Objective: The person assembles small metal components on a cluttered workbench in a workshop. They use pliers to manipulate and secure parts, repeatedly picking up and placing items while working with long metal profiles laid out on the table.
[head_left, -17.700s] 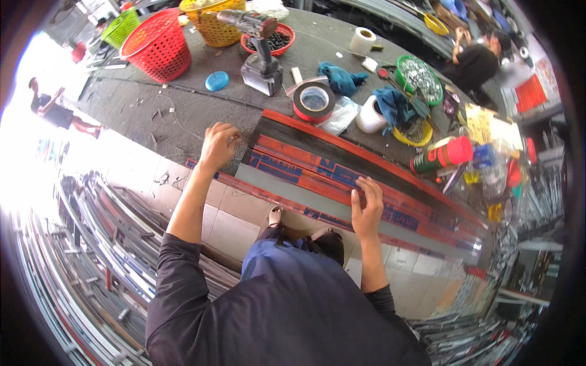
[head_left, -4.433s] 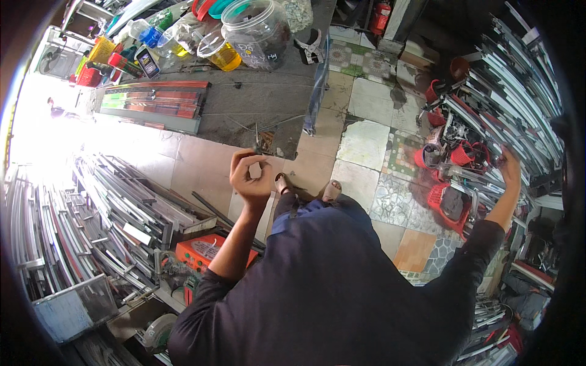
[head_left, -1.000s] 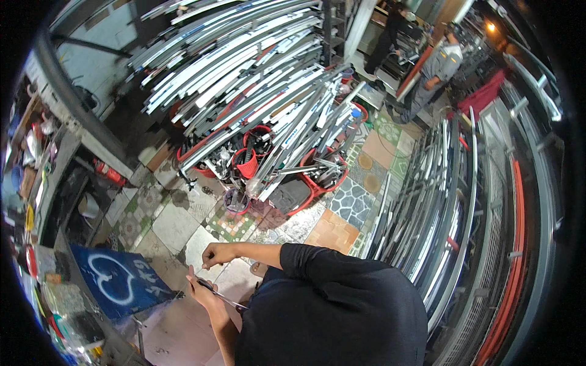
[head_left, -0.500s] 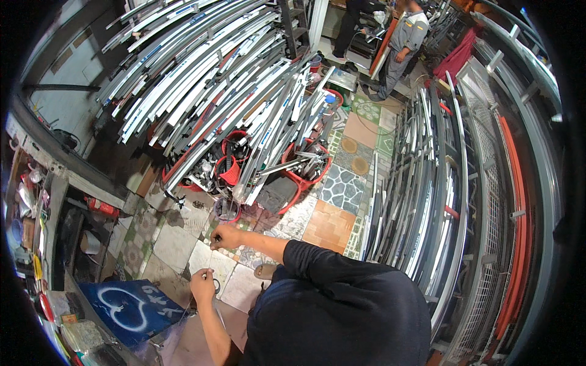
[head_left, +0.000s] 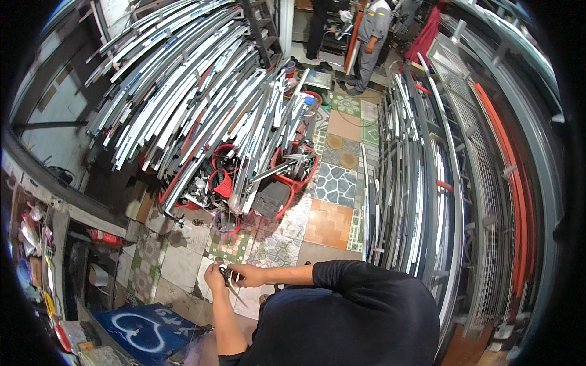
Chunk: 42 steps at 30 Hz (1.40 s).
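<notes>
Scissors with dark handles [head_left: 225, 272] were in your hands low in the view, before your dark shirt [head_left: 360, 311] and above the tiled floor [head_left: 328, 222], their thin pointed blade slanting down and toward your right. Your left hand [head_left: 215, 278] had its fingers curled closed about the handle end, the forearm rising from the lower edge. Your right hand [head_left: 250, 276] reached across from the other side, fingers bent and nearly together right beside the handles; whether they gripped the tool or only touched it, one could not tell. Your two hands were close together, with the dark handles between them. Beyond them, red baskets [head_left: 294, 181] full of short pieces stood at the foot of a sloping stack of long white and grey bars [head_left: 177, 91]. More long bars, mostly grey, ran along your right, with orange-red lengths [head_left: 516, 201] farther out. Near your left forearm lay a blue sheet [head_left: 107, 318] bearing a white heart outline. At the far end of the floor stood a person in grey workwear [head_left: 372, 30], one hand lowered, and beside that figure, farther left, another person in black [head_left: 317, 30], partly cut off by the upper edge.
</notes>
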Tool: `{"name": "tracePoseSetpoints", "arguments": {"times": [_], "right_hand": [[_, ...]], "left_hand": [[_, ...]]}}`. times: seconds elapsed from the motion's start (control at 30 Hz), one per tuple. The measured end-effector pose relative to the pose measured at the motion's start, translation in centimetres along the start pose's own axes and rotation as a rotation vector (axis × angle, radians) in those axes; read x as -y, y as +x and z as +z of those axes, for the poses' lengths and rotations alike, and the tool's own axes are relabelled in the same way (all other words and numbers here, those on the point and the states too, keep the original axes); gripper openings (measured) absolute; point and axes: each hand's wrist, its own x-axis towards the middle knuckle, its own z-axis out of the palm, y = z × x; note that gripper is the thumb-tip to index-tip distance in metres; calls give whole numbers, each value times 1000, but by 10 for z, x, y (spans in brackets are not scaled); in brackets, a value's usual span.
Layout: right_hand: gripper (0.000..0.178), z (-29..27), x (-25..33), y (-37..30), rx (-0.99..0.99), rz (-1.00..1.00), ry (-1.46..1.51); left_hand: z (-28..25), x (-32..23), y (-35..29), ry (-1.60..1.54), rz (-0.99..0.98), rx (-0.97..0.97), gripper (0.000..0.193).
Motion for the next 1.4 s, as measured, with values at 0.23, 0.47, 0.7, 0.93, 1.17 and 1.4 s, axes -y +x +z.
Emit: {"name": "tracePoseSetpoints", "arguments": {"times": [0.23,0.47,0.7,0.93,1.17,1.4], "right_hand": [[75,15,22,-49,-275,-137,-315],[26,34,6,-46,-514,-112,-314],[31,-43,-45,-68,-698,-58,-389],[41,-132,-102,-149,-700,253,-176],[47,-200,-138,-215,-793,422,137],[53,-279,-85,-237,-547,607,235]], "left_hand": [[19,17,-19,-208,-264,0,29],[2,22,-26,-202,-468,322,19],[-50,-59,28,919,-613,798,27],[-51,-114,50,1023,-841,662,31],[-15,-141,64,1144,-911,708,32],[-2,-122,113,1492,-417,785,26]]}}
